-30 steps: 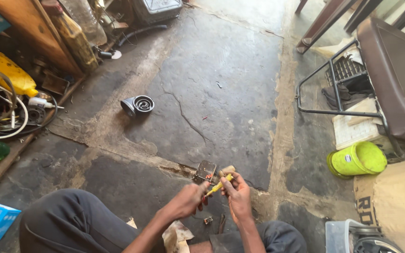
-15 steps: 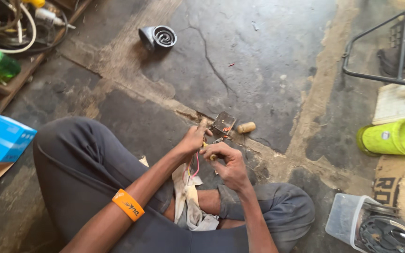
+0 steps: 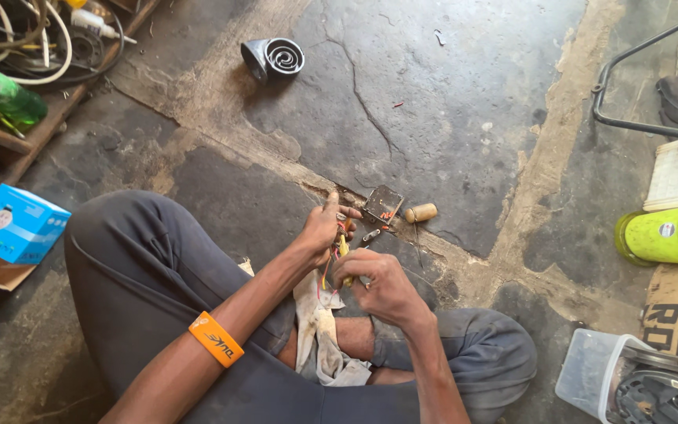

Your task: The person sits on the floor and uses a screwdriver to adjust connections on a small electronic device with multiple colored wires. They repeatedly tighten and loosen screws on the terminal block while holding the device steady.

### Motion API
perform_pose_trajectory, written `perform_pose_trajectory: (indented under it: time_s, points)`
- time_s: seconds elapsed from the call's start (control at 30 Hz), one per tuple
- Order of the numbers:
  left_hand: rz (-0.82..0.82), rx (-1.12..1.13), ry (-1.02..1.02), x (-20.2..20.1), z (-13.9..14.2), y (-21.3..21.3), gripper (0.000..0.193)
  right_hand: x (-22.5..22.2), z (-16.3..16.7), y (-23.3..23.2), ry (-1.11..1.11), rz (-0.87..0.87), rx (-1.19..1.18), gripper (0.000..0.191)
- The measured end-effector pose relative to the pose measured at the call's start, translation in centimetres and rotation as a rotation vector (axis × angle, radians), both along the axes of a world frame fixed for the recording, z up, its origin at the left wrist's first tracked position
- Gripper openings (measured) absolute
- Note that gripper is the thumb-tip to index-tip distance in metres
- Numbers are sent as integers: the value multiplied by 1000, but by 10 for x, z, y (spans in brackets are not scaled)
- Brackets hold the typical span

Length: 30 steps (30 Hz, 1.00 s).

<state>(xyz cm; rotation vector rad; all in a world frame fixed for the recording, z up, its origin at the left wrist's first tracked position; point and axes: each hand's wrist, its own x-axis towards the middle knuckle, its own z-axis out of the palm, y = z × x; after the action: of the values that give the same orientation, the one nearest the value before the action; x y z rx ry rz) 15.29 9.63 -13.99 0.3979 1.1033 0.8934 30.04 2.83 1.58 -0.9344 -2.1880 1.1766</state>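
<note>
Two hands meet over the cracked concrete floor (image 3: 449, 102), just on the near side of the small metal plate (image 3: 384, 204) that lies on the crack. The left hand (image 3: 325, 228) sits immediately left of the plate, its fingers (image 3: 333, 206) pinched shut on a bundle of thin red and yellow wires (image 3: 328, 271) that trails down from it. The right hand (image 3: 378, 281) is below the plate, curled closed around a yellow-handled tool (image 3: 345, 250) whose tip points up into the wires. To do this well, the tool tip should stay close to the pinching fingers so the strands do not flex, and the wires should be held taut and clear of the white rag (image 3: 317, 330) lying below them.

A short wooden peg (image 3: 421, 212) lies just right of the plate. Far left of the plate a blue box (image 3: 14, 224) with a round picture on its white face rests on cardboard. Far right of it a lime-green tub (image 3: 667, 235) lies on its side with a small round sticker, and below that a brown carton (image 3: 675, 322) bears bold black lettering. An orange wristband (image 3: 216, 339) circles the left forearm.
</note>
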Motion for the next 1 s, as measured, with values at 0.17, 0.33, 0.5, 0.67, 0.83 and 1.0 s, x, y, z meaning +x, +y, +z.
perform_pose_trajectory:
  time_s: [0.17,0.33,0.5,0.67,0.83,1.0]
  points:
    - [-22,-41,-65,-7,5,2,69,3,-5,-3,-19,2,68,29]
    - [-2,27,-47,-7,10,3,68,7,-5,-1,4,-18,-27,33]
    - [46,150,4,-9,13,9,62,12,-4,2,86,-6,-138,35]
    - [140,230,34,-10,13,14,59,6,-29,3,189,-173,-309,14]
    - [197,310,37,-9,15,13,59,-8,-50,1,462,-375,-578,38]
    - [226,370,163,-8,24,12,63,-13,-42,-1,268,-483,-538,43]
